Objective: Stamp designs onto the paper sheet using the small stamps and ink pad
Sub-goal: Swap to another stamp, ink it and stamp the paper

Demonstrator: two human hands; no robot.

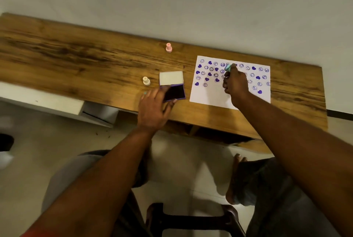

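A white paper sheet [210, 94] lies on the right part of the wooden table, covered with several purple hearts and smiley prints. My right hand [236, 84] is over the sheet's upper middle, shut on a small teal stamp [227, 67] held at the fingertips. The purple ink pad [176, 91] lies open left of the sheet, its white lid [171, 77] tipped back. My left hand [152, 107] rests on the pad's near left corner, fingers spread, holding it down. A cream stamp [146, 80] stands left of the pad. A pink stamp [168, 47] stands farther back.
The wooden table [76, 61] runs along a pale wall. Its near edge lies just past my left wrist. Below are a white shelf [57, 103], a dark stool [191, 217] and my knees and a bare foot on the floor.
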